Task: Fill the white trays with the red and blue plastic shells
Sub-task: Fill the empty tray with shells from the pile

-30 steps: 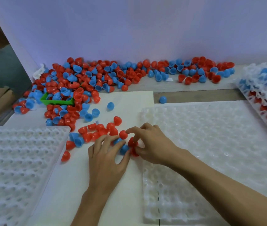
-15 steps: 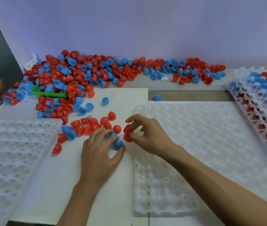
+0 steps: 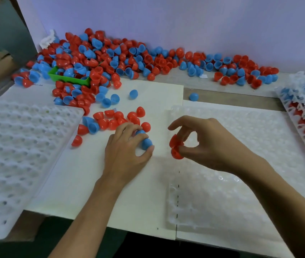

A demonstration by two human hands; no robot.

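left hand (image 3: 127, 151): grips blue shells (image 3: 145, 140) on table (image 3: 129, 192) | right hand (image 3: 205, 144): pinches red shells (image 3: 175, 148) above left edge of empty white tray (image 3: 250, 146)

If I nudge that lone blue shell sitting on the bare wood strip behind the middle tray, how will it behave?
The lone blue shell looks rounded like a dome, so it would probably roll or wobble away rather than slide. It seems a thin, hollow plastic shell, so likely very light. Nothing touches it on the wood strip, so little would stop it.
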